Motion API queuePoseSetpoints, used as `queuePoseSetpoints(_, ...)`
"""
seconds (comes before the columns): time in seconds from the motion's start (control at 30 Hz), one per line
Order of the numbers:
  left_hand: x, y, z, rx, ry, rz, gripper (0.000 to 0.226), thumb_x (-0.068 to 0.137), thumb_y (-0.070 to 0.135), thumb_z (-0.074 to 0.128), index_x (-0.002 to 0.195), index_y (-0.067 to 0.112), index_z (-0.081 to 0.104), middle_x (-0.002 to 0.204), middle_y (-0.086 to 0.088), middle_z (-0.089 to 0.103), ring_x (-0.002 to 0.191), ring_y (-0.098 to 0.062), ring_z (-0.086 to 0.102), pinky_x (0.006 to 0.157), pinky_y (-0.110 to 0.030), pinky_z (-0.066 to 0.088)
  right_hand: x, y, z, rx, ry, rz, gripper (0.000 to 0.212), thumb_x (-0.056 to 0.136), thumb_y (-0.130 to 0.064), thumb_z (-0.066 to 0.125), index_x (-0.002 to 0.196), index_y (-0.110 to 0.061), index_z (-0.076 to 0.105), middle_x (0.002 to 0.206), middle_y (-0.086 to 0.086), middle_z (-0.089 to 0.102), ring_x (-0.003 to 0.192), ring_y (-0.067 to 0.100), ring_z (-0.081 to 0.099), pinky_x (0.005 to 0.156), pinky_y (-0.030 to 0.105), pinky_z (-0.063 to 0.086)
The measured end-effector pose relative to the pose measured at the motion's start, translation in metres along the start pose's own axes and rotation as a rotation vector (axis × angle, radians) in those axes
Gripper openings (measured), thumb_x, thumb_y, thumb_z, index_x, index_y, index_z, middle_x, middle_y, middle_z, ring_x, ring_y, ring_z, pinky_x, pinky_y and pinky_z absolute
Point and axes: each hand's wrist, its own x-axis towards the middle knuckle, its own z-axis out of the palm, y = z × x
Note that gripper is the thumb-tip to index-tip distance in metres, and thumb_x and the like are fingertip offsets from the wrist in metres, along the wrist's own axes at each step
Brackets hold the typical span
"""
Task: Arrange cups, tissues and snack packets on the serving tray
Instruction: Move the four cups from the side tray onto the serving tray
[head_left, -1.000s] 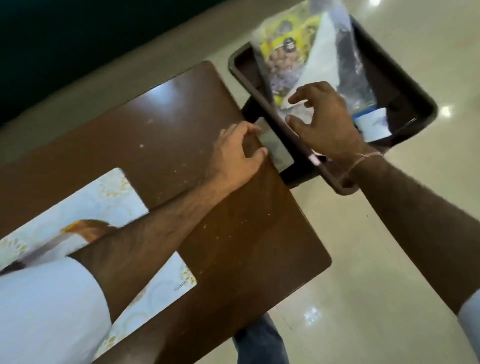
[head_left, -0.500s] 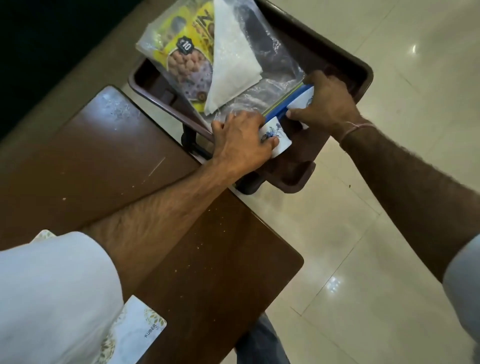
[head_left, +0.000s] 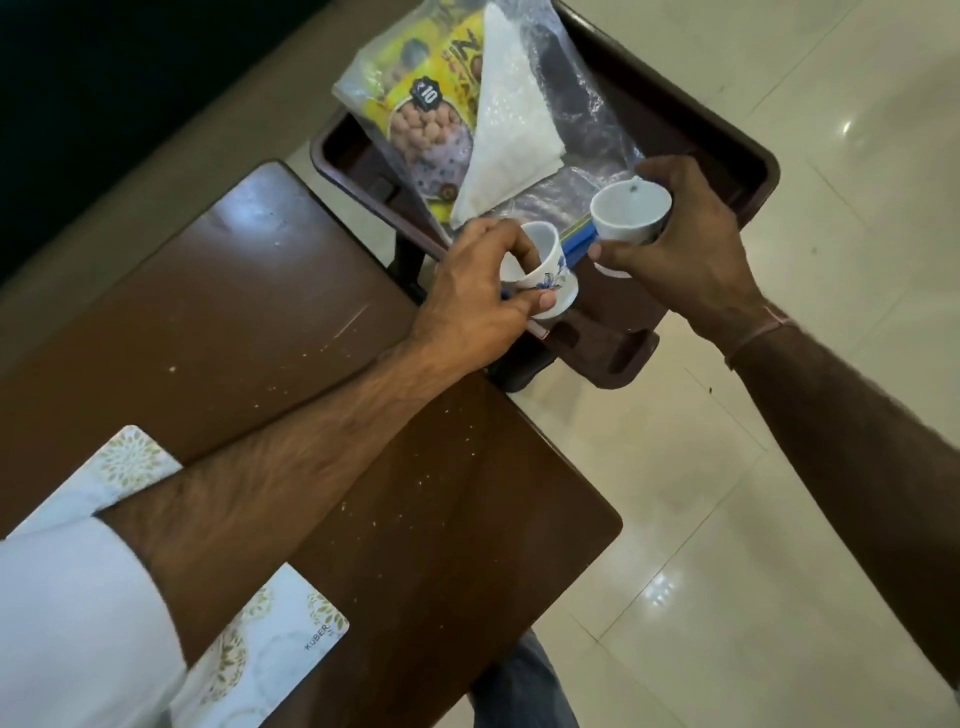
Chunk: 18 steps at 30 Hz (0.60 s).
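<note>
A dark brown serving tray (head_left: 748, 156) sits beyond the table's far corner. In it lie a yellow snack packet (head_left: 426, 119), a folded white tissue (head_left: 506, 130) and a clear plastic bag with a blue strip (head_left: 582, 239). My left hand (head_left: 478, 296) is shut on a small white cup with a blue flower (head_left: 548, 270), tilted above the tray's near edge. My right hand (head_left: 685, 244) grips a second white cup (head_left: 628, 213), lifted over the tray with its mouth facing me.
A brown wooden table (head_left: 260, 322) with crumbs fills the left. A white patterned mat (head_left: 275, 639) lies at its near edge under my left sleeve. Shiny cream floor tiles (head_left: 727, 519) spread on the right. A dark wall runs along the top left.
Both hands reached into the tray, closed on the two cups and lifted them; the right cup has turned up and the cups have moved apart.
</note>
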Motion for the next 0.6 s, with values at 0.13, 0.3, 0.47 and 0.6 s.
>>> queuePoseSetpoints(0.13,-0.039,-0.014,-0.028,-0.090,0.068,-0.016,0.049,0.073,0.017,0.085,0.109,0.028,0.052,0.122,0.000,0.053,0.110,-0.015,0.055,0.089,-0.038,0.055,-0.028,-0.036,0.018,0.083,-0.069,-0.114,0.080,0.067,-0.032,0.088,0.135,-0.018,0.049,0.132,0.003,0.058,0.118,0.018,0.056,0.099,0.028,0.047)
queuePoseSetpoints(0.3,-0.103,-0.043,-0.067,-0.105,0.179,-0.085,0.073,0.069,0.018,0.087,0.126,0.036,0.046,0.126,0.006,0.051,0.114,-0.009,0.055,0.092,-0.033,0.055,-0.067,-0.084,0.058,0.124,-0.177,-0.280,0.079,0.069,-0.024,0.087,0.139,-0.015,0.050,0.134,0.007,0.057,0.124,0.021,0.054,0.106,0.033,0.045)
queuePoseSetpoints(0.47,-0.175,-0.085,-0.110,-0.023,0.250,-0.218,0.081,0.068,0.016,0.089,0.136,0.032,0.049,0.132,0.006,0.048,0.118,-0.010,0.051,0.092,-0.014,0.042,-0.115,-0.134,0.110,0.195,-0.284,-0.329,0.083,0.066,-0.022,0.090,0.139,-0.016,0.051,0.135,0.002,0.058,0.123,0.016,0.057,0.105,0.037,0.048)
queuePoseSetpoints(0.6,-0.233,-0.119,-0.144,0.076,0.276,-0.287,0.078,0.067,0.010,0.090,0.134,0.027,0.053,0.135,0.003,0.048,0.119,-0.010,0.049,0.084,0.003,0.032,-0.163,-0.164,0.154,0.165,-0.357,-0.349,0.084,0.066,-0.023,0.090,0.140,-0.023,0.049,0.138,-0.003,0.055,0.126,0.020,0.053,0.105,0.043,0.048)
